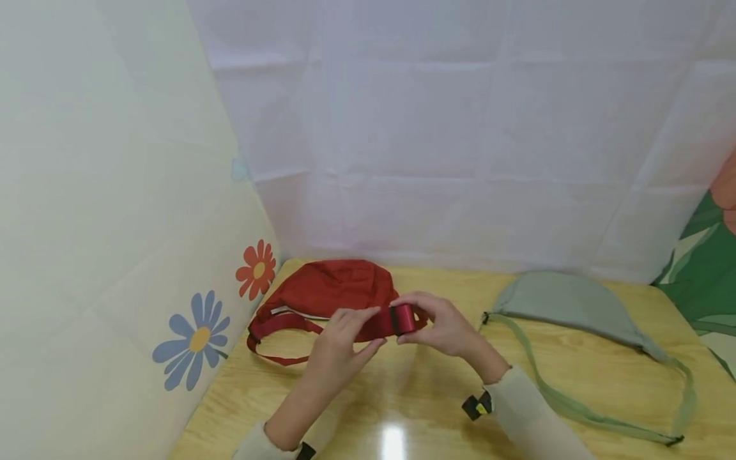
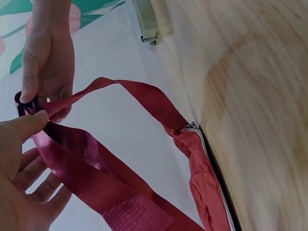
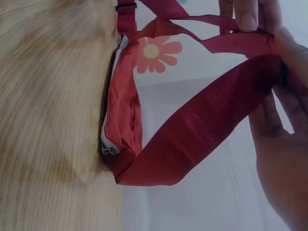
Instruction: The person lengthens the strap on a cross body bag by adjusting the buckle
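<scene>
A red waist bag (image 1: 339,287) lies at the back left of the table, its zip partly visible. Its wide red strap (image 2: 91,168) is raised off the tabletop between both hands. The left hand (image 1: 342,345) pinches this strap, thumb (image 2: 31,126) on its near face and fingers behind it. With thumb and index finger the right hand (image 1: 437,322) grips the black buckle (image 1: 395,320) where the strap folds into a loop (image 1: 406,318). In the right wrist view, the right hand (image 3: 284,144) partly hides that buckle.
A grey-green waist bag (image 1: 566,306) lies on the right of the wooden table (image 1: 345,421), its strap (image 1: 598,418) spread toward the front. White cloth (image 1: 402,128) stands behind the table, and a flower-printed sheet (image 1: 115,255) on the left.
</scene>
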The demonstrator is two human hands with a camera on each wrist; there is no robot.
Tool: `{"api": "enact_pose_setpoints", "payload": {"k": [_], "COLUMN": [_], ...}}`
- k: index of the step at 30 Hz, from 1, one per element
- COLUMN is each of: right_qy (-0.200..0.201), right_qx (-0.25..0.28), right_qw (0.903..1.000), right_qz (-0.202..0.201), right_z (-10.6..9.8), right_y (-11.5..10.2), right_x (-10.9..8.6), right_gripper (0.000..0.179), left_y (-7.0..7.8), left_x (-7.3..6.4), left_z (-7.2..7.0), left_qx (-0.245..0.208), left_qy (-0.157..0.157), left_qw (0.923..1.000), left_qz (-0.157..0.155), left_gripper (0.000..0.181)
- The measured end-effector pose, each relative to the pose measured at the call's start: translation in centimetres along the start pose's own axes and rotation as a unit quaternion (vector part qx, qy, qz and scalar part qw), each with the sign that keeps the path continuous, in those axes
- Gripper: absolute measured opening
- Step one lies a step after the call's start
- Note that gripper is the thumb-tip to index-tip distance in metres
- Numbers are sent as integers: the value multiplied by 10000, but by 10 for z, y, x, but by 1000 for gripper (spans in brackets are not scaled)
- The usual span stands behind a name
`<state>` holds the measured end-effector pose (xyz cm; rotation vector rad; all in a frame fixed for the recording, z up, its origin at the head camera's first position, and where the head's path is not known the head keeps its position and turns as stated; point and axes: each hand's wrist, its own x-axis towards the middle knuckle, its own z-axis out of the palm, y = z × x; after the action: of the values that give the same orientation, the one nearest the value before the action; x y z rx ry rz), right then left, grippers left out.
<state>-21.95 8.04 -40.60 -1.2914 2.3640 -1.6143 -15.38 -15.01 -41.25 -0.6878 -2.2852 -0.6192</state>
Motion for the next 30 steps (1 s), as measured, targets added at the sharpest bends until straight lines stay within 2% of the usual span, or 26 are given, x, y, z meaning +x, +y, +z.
{"api": "enact_pose_setpoints", "payload": {"k": [5,12,24,30], "right_qy": [156,217,-2,-98], "right_qx": [-308,-339,236,294], "right_qw": [9994,9990,9997,9995], "right_qz": [-100,-175,-45,-20], "right_z": [1,0,0,2], "right_y": [2,5,5,5], "right_x": [-2,-2,-2,-2], "right_gripper": [54,54,55,56], "left_y": [-3,-9,-3,2], "left_x": [-4,-9,-6,-2], "left_z": [1,-1,-2,-1], "left_qx": [117,409,319,112], "left_qy": [-66,-67,29,73], "left_qw": [9998,9986,9994,9999], "left_qz": [-163,-343,-152,22], "left_gripper": [61,56,49,49]}}
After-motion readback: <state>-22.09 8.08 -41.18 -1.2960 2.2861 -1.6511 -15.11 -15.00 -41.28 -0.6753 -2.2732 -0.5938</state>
